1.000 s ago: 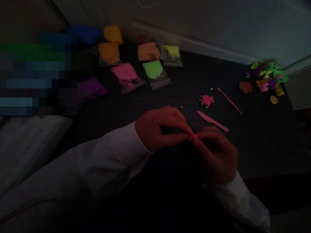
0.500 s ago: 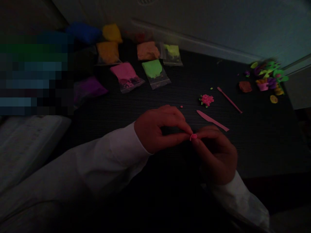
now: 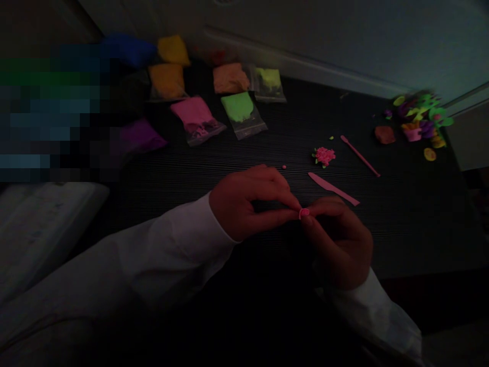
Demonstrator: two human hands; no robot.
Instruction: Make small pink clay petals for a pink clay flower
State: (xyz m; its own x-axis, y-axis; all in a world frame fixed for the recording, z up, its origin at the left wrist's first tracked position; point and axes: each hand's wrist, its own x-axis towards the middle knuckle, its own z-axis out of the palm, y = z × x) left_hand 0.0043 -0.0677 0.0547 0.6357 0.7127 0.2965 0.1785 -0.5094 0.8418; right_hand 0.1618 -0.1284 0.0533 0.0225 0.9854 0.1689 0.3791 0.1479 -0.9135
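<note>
The scene is dim. My left hand [image 3: 248,201] and my right hand [image 3: 340,242] meet fingertip to fingertip above a dark table [image 3: 401,224], both pinched on a small pink clay piece [image 3: 304,212]. Both arms wear white sleeves. Just beyond my fingers lies a pink plastic knife tool [image 3: 333,188]. A pink clay flower with green bits [image 3: 324,155] sits further back, and a thin pink stick tool [image 3: 360,156] lies to its right.
Several bags of coloured clay lie at the back left, among them pink [image 3: 194,118], green [image 3: 241,111], orange [image 3: 231,78], yellow [image 3: 172,50] and purple [image 3: 139,136]. Finished clay shapes [image 3: 418,120] cluster at the far right by a brown lump [image 3: 384,134]. A tiny pink crumb [image 3: 284,166] lies near my left hand.
The pink clay piece between my fingertips has gone from a flat strip to a more curled, rounded form. My hands have stayed in place.
</note>
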